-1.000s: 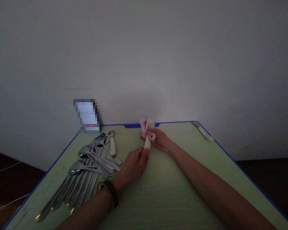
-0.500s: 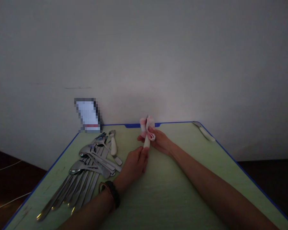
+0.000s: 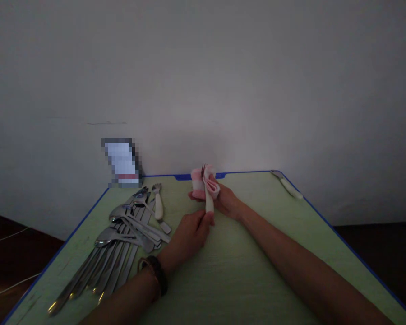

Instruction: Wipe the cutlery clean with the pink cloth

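My left hand (image 3: 194, 230) grips the end of a pale handle that belongs to a small fork (image 3: 209, 202). The fork points away from me, its metal tines up at the far end. A pink and white cloth (image 3: 199, 183) lies folded behind and beside the fork's head. My right hand (image 3: 226, 200) is closed on this cloth from the right; its fingers are partly hidden behind it. Both hands are above the middle of the table, near its far edge.
On the green table (image 3: 250, 253) a pile of metal cutlery (image 3: 122, 239) lies at the left, with a pale-handled fork (image 3: 159, 205) beside it. A pale-handled knife (image 3: 289, 186) rests at the far right corner. A blurred phone-like screen (image 3: 123, 162) leans against the wall (image 3: 257, 90).
The fork has turned so its tines now show clearly against the cloth. More of the cloth's left side has come into view. My left hand has shifted slightly toward me.
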Demonstrator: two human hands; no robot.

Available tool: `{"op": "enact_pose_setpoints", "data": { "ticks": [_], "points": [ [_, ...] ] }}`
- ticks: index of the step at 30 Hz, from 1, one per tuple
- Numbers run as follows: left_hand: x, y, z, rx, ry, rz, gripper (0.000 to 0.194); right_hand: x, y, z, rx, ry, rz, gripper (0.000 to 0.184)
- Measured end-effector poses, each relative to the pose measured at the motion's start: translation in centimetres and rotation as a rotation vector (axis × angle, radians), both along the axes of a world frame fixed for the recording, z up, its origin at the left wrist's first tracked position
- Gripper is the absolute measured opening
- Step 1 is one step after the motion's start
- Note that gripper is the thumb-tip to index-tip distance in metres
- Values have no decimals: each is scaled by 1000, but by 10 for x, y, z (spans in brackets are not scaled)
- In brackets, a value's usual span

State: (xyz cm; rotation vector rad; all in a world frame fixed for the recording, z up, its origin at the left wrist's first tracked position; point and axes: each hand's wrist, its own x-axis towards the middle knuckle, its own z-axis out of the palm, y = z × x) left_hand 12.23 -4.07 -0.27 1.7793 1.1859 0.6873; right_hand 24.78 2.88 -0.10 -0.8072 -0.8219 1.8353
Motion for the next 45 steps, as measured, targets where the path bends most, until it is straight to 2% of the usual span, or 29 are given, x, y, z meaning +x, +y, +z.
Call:
{"op": "enact_pose_setpoints", "data": {
  "ticks": [4,10,13,15,20,23,26,34,39,45],
  "points": [
    [0,1,-1,-13,-34,33,40,2,0,2,8,34,-28,30],
    [-3,1,0,4,-42,-38,39,10,7,0,1,185,-112,35],
    [-2,0,2,-26,-78,-24,40,9,8,0,3,213,-122,36],
    [-2,0,2,-52,-114,0,41,8,6,0,17,192,-78,36],
    [-1,2,-1,-48,-123,16,42,5,-1,-3,49,9,173,35],
    [0,2,-3,-48,-127,18,42,6,-1,-6,74,-24,229,40],
    [0,2,-2,-65,-115,29,42,8,1,-7,77,-3,197,35],
    [-1,3,0,-79,-65,-16,41,9,5,-2,33,107,-46,20],
    [0,2,-1,-74,-44,-35,40,9,5,-3,7,104,-73,14],
    [0,1,-1,-108,-76,-14,41,9,4,-4,52,71,-6,20]
  ]
}}
